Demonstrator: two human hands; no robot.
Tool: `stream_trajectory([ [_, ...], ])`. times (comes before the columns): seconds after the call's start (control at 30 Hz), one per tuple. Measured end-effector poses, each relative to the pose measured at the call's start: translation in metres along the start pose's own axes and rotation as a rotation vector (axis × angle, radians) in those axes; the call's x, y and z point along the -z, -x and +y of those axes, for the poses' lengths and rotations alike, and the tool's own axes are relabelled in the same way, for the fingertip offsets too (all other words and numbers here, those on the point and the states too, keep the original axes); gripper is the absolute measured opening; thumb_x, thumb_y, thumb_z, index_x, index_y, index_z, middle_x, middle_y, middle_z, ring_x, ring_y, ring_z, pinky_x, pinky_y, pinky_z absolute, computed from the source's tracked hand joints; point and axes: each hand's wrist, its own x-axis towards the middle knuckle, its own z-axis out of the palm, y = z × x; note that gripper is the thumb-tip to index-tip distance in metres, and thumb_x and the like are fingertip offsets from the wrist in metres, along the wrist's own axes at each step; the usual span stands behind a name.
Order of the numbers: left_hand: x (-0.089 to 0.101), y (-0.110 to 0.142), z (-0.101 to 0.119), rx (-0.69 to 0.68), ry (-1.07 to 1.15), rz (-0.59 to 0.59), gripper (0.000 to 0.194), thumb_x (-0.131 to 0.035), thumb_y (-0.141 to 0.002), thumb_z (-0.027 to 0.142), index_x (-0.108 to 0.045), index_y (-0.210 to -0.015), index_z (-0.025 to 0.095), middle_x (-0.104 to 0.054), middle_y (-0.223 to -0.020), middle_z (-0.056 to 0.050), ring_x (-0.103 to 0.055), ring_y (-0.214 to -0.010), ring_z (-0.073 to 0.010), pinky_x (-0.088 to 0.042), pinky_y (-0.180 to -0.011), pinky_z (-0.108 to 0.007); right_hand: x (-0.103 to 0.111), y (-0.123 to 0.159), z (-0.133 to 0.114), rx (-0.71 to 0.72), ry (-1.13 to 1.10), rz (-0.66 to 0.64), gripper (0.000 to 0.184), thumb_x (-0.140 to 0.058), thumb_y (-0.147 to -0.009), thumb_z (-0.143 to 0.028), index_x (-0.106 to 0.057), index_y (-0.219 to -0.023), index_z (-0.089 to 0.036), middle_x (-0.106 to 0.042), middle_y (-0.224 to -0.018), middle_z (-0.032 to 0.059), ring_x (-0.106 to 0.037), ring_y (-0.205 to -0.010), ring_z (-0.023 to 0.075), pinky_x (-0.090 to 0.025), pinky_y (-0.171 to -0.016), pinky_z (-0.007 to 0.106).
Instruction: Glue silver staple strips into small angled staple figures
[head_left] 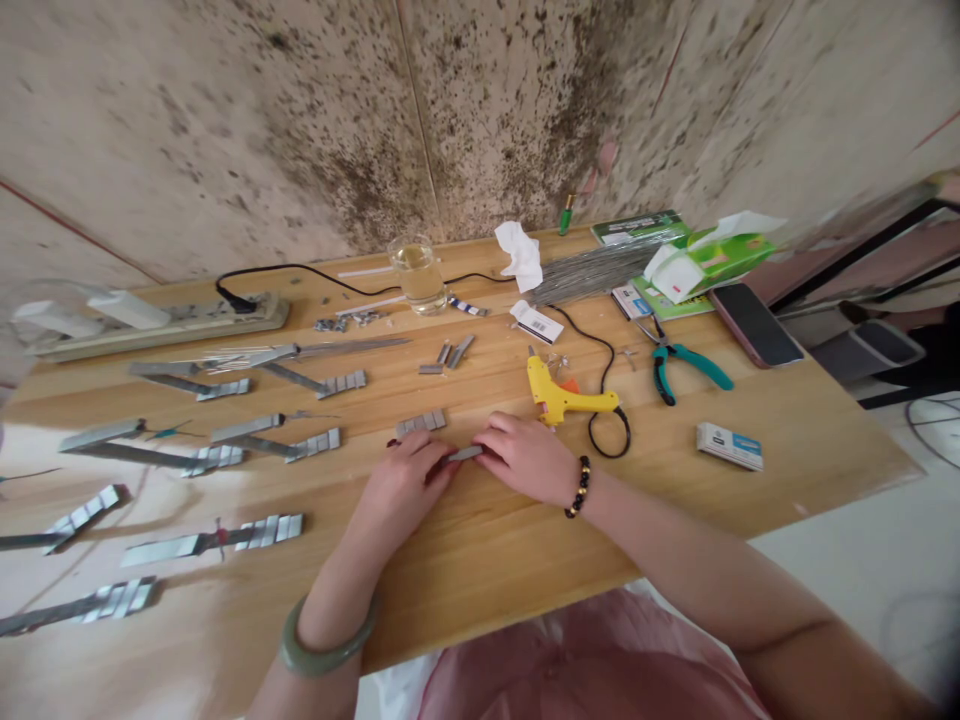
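Note:
A short grey strip (466, 454), apparently a row of staples, is pinched between my two hands just above the wooden table. My left hand (409, 475) grips its left end with closed fingers. At the right end, my right hand (521, 455) has its thumb and fingers closed on the same strip. Directly behind my left hand lies a segmented grey block (421, 423), made of similar strips. A yellow glue gun (566, 392) rests on its side just beyond my right hand. Farther back are several loose grey strips (460, 351).
Folded grey strip assemblies (270, 530) cover the table's left side. A power strip (172, 330), a glass of liquid (420, 280) and a bundle of thin wires (592, 270) stand or lie along the back. Right are pliers (690, 366), a small box (729, 446) and a phone (757, 325).

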Motion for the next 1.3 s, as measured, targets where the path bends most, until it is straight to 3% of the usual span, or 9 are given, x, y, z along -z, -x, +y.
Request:
stream_trajectory([
  [1.3,0.0021,-0.0009,0.002,0.017,0.036,0.032,0.014,-0.051,-0.088,0.023,-0.064,-0.085,0.018,-0.062,-0.084,-0.006,-0.059,-0.079,-0.0189,-0.049,-0.072,-0.031,-0.0033,0.0002,-0.001,-0.037,-0.029,0.02,0.02,-0.056,-0.092,-0.028,-0.064,-0.107,-0.018,-0.061,-0.098,0.0055,-0.059,-0.09,0.0157,-0.042,-0.071,0.026],
])
